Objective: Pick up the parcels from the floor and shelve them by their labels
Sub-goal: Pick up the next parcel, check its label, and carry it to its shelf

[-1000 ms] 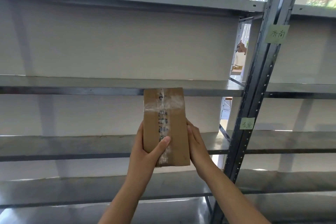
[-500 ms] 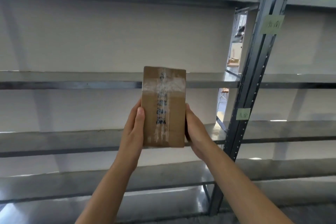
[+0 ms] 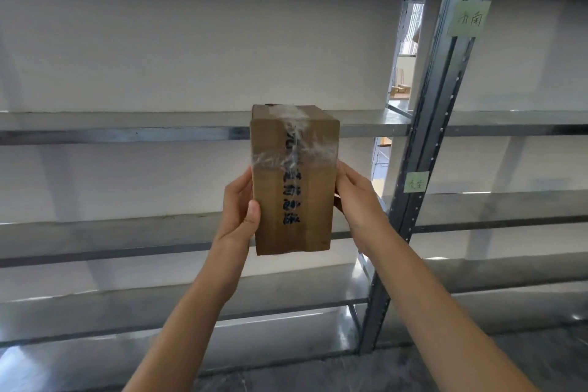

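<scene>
Brown cardboard parcel [image 3: 270, 216], sealed with clear tape [image 3: 294, 156] running down its front and in a band across the upper part. Dark handwriting runs down the front face; the characters are not legible. The parcel is held off the floor [image 3: 541, 360], upright on its short end and slightly tilted, in front of a grey metal rack [image 3: 127, 134] and left of the post [image 3: 429, 137]. Its top is level with the front edge of the upper shelf [image 3: 366, 124], its base level with the lower shelf [image 3: 95, 232]. Whether it touches either shelf cannot be told.

Left hand [image 3: 238, 207]: grips the parcel's left side, thumb laid on the front face, fingers curled round behind and out of sight.

Right hand [image 3: 359, 200]: grips the parcel's right side, fingers [image 3: 348, 180] pressed against that edge. How far they reach round the back cannot be seen.

Two pale green paper labels are stuck to the post. The larger label [image 3: 468, 18] sits near the top and carries handwritten characters. The smaller label [image 3: 416, 182] sits lower, about level with the right hand, and its writing is too faint to read.

White panels [image 3: 191, 41] close the back of the rack
</scene>
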Demonstrator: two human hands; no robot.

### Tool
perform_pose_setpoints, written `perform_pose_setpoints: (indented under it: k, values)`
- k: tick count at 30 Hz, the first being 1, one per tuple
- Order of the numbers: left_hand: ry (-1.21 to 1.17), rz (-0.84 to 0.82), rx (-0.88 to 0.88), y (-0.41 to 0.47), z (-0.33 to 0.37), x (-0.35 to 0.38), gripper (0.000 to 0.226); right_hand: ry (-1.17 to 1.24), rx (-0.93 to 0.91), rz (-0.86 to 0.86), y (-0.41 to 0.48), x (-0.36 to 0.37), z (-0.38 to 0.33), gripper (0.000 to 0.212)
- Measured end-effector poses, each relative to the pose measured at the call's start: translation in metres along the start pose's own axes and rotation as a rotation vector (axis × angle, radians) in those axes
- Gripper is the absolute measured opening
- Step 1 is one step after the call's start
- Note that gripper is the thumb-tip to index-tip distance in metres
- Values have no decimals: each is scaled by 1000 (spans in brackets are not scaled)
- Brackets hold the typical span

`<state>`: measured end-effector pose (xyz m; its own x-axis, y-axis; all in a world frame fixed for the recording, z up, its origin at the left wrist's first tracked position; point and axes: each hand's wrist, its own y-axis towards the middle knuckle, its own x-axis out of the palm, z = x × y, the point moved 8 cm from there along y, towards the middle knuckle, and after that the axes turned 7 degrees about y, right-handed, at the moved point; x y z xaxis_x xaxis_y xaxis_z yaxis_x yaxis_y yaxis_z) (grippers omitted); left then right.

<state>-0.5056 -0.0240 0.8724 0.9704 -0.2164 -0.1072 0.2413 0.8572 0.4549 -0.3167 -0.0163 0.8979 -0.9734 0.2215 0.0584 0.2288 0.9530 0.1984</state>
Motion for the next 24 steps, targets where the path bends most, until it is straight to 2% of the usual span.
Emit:
perform_pose_setpoints:
  k: [5,10,12,16,24]
  values:
    - [-97,-97,-6,-2,-6,3,45,35,-29,38,-2,-8,2,34]
    - [-223,83,-66,-3,-9,-10,29,26,-53,18,-7,-3,3,34]
    - [-224,148,-113,-4,-9,-14,31,9,-83,-1,-10,1,2,37]
    - [-226,166,-126,-3,-3,-15,45,21,-116,-20,-16,4,3,57]
    - [-240,246,-105,-5,-3,-24,26,-4,-159,-117,-20,6,8,49]
